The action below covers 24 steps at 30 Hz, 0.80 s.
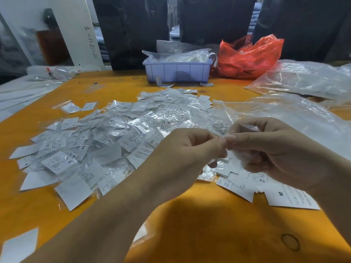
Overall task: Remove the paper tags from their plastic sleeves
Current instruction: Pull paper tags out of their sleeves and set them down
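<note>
Head view: left hand [187, 149] and right hand [266, 149] meet fingertip-to-fingertip, pinching one sleeved tag [221, 129].

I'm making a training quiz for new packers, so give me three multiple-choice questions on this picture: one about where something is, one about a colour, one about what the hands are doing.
1. Where is the plastic bin?
A. far edge of the table, left of the red bag
B. under the hands
C. on the floor

2. What colour is the tabletop?
A. green
B. orange-yellow
C. white

3. What are the hands doing?
A. resting flat
B. both pinching one sleeved tag
C. lifting the bin

Answers:
1 A: it stands beside the red bag.
2 B: bare surface shows it.
3 B: left hand and right hand meet on the sleeved tag.
</note>
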{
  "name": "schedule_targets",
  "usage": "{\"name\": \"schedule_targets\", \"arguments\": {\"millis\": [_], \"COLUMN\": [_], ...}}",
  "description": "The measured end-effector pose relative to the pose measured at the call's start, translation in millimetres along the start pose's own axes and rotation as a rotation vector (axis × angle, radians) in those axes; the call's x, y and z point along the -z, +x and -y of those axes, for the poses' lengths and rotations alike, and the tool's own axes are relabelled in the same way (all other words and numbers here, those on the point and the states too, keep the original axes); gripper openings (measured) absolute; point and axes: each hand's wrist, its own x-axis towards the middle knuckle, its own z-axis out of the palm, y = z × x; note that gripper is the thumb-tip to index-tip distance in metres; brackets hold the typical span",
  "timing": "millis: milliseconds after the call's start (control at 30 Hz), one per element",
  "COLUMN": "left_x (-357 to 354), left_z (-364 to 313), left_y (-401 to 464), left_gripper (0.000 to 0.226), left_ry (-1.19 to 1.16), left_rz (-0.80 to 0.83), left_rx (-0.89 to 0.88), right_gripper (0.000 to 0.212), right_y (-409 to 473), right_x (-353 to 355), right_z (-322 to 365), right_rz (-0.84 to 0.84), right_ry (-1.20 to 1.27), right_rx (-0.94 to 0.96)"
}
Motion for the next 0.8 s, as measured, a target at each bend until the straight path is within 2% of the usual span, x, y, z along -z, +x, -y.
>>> {"name": "schedule_targets", "arguments": {"millis": [100, 200, 300, 400, 500, 567, 667, 800], "left_x": [0.6, 0.6, 0.0, -0.3, 0.1, -0.1, -0.1, -0.6], "left_z": [-1.3, -2.5, -2.7, -2.8, -1.9, -1.1, -1.0, -2.1], "left_y": [-0.3, 0.1, -0.4, -1.0, -1.1, -1.2, -2.0, -2.1], "left_gripper": [0.032, 0.026, 0.023, 0.022, 0.018, 0.019, 0.023, 0.012], "left_ry": [-0.07, -0.117, -0.126, -0.13, -0.16, -0.157, -0.157, -0.142], "left_rz": [-0.043, -0.109, -0.147, -0.188, -0.214, -0.208, -0.191, -0.184], "left_rx": [-0.035, -0.083, -0.128, -0.154, -0.156, -0.158, -0.164, -0.212], "right_gripper": [0.041, 0.024, 0.019, 0.012, 0.022, 0.022, 0.011, 0.016], "right_y": [0.2, -0.6, -0.8, 0.4, 0.5, -0.1, -0.7, -2.8], "right_x": [1.8, -1.5, -6.0, -8.1, -9.3, -12.9, -15.5, -10.0], "right_z": [0.4, 3.6, 3.2, 2.8, 1.3, 0.7, 2.2, 9.7], "right_rz": [-0.016, 0.007, -0.006, -0.065, -0.02, 0.015, -0.055, -0.153], "right_ry": [0.05, 0.06, 0.086, 0.212, 0.359, 0.357, 0.278, 0.355], "right_rx": [-0.002, 0.012, 0.042, 0.066, 0.057, 0.043, 0.024, 0.057]}}
